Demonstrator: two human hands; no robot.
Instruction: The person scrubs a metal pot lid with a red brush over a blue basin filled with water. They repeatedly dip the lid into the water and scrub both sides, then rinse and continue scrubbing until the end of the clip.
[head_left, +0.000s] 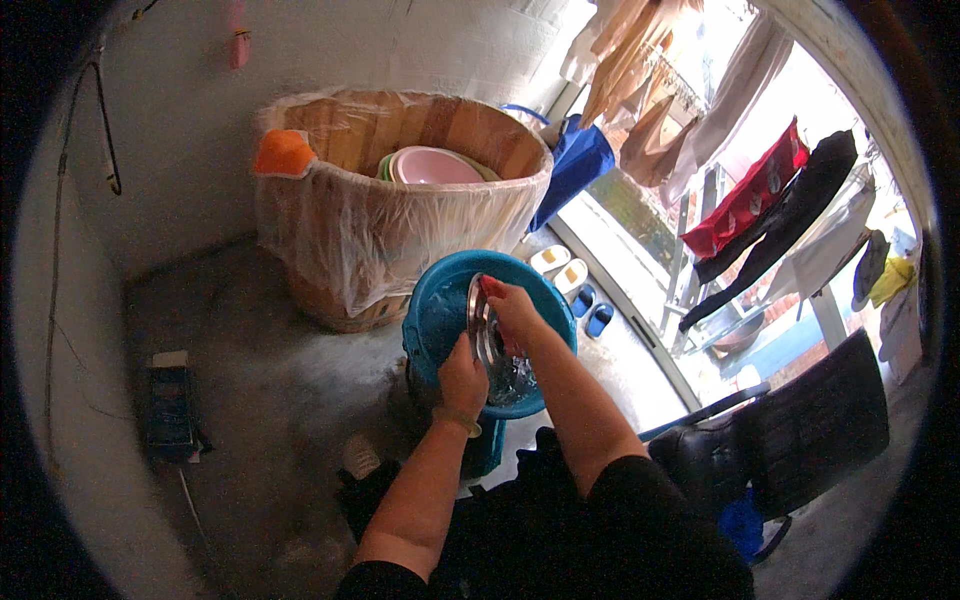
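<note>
A round shiny metal lid or dish (484, 330) is tilted steeply on its edge above a blue plastic basin (439, 300) that holds water. My left hand (461, 379) grips its lower left rim; a pale bangle circles that wrist. At the upper right of the metal piece is my right hand (514, 311), with something red, perhaps a cloth, under its fingers against the metal. The fingertips of both hands are partly hidden.
Beyond the basin stands a wooden tub (405, 217) wrapped in clear plastic, with a pink bowl (435, 166) inside. White slippers (570, 275) and blue slippers (599, 319) lie right of the basin. A black chair (810, 427) is at the right, a dark box (169, 409) at the left.
</note>
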